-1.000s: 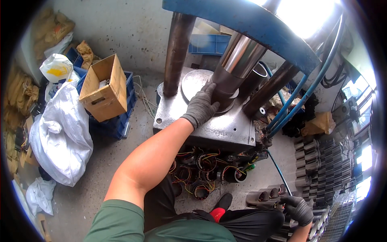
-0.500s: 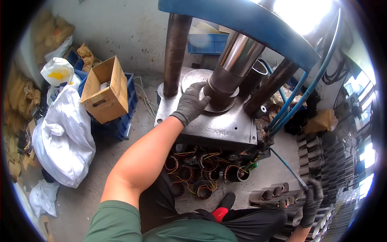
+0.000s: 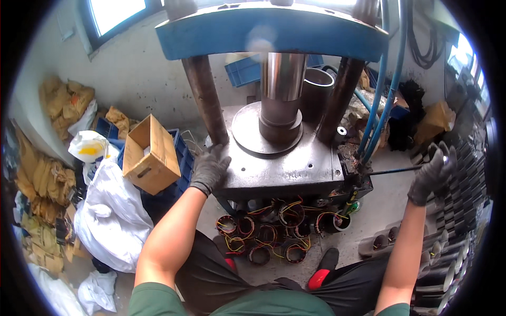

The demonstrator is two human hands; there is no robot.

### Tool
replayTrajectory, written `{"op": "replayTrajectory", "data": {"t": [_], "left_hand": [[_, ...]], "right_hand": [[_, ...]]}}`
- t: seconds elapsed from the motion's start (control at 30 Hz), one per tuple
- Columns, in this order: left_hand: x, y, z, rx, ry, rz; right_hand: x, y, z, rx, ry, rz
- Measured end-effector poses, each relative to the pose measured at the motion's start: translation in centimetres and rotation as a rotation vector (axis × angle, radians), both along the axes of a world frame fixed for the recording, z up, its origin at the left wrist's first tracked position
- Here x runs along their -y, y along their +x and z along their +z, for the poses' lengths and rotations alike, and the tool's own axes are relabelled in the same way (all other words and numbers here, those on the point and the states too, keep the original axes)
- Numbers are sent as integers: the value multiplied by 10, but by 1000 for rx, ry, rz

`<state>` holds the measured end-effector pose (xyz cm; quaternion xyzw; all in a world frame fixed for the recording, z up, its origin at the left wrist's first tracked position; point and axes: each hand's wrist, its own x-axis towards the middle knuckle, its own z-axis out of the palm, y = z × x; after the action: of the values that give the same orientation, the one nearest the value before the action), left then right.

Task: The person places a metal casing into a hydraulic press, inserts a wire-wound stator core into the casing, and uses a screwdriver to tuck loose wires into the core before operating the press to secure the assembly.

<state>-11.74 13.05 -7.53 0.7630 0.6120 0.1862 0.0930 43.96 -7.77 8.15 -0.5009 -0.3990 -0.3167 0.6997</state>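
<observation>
My left hand [image 3: 210, 171], in a dark grey glove, rests with its fingers out on the left front corner of the steel press table [image 3: 274, 171]. Away to the right, my gloved right hand [image 3: 433, 176] is closed around the end of a thin lever [image 3: 392, 171] that comes out from the press's right side. A shiny ram [image 3: 283, 76] comes down below the blue crossbeam [image 3: 274, 34]. Under it, a dark cylindrical block [image 3: 280, 118] stands on a round plate [image 3: 245, 129]. Behind the block rises a hollow metal cylinder [image 3: 317, 97].
Several wound stators [image 3: 292, 213] with coloured wires lie on the floor beneath the table. At left are a cardboard box [image 3: 155, 158] on blue crates and a white sack [image 3: 113, 210]. Blue hoses [image 3: 394, 89] hang at right, and metal cylinders [image 3: 448, 268] are stacked beyond my right arm.
My left hand has left the round plate beside the block and come back to the table's front left corner. My right hand has swung the lever upward. The view has shifted.
</observation>
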Motion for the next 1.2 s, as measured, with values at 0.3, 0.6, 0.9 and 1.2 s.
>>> {"op": "replayTrajectory", "data": {"t": [0.3, 0.6, 0.9, 1.2], "left_hand": [[116, 89, -11, -237, 121, -775], [89, 125, 7, -131, 154, -608], [88, 151, 2, -255, 57, -607], [124, 171, 13, -124, 77, -1204]], "right_hand": [[22, 13, -14, -10, 134, -9], [24, 2, -12, -66, 111, 23], [23, -6, -8, -54, 124, 80], [23, -9, -11, -97, 150, 100]]}}
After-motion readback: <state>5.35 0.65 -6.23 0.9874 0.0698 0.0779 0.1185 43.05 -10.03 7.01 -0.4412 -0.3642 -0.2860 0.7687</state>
